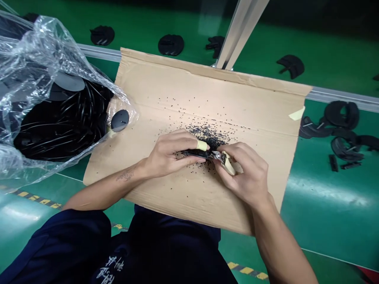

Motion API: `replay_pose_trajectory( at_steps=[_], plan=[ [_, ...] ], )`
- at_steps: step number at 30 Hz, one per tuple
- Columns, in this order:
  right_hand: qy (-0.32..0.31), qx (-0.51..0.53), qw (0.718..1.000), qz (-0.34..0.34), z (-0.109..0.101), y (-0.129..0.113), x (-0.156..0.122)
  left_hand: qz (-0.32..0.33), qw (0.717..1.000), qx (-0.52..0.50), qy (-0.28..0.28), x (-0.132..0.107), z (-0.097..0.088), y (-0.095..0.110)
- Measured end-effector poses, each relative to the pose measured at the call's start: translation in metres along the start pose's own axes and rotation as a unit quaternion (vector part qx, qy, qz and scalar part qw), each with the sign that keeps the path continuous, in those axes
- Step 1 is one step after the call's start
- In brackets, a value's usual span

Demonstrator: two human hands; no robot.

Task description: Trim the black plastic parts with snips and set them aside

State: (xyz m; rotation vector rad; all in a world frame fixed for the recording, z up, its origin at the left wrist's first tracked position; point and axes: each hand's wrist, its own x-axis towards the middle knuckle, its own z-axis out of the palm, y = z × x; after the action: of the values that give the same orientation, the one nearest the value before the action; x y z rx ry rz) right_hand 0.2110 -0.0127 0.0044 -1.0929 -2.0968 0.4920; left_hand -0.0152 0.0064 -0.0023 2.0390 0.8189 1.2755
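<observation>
Left hand grips black part — right hand, taped nippers

Under both hands lies a cardboard sheet, a moulded strip in the left hand, taped nippers in the right hand (crumbs just ahead), and a plastic bag left of the left hand.
</observation>
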Motion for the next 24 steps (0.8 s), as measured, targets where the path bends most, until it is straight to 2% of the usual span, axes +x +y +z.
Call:
replay_pose_trajectory(
  at_steps=[9,24],
  plan=[
    [0.003,-0.027,0.999,-0.028,-0.0009,-0.0009,-0.0018,-0.001,1.0,-0.011,-0.017,-0.001,-0.0005,-0.0002],
    [-0.014,-0.058,0.998,-0.019,-0.0009,-0.0002,-0.0036,0.0,1.0,0.005,-0.029,0.0001,-0.0009,0.0018]
  ],
)
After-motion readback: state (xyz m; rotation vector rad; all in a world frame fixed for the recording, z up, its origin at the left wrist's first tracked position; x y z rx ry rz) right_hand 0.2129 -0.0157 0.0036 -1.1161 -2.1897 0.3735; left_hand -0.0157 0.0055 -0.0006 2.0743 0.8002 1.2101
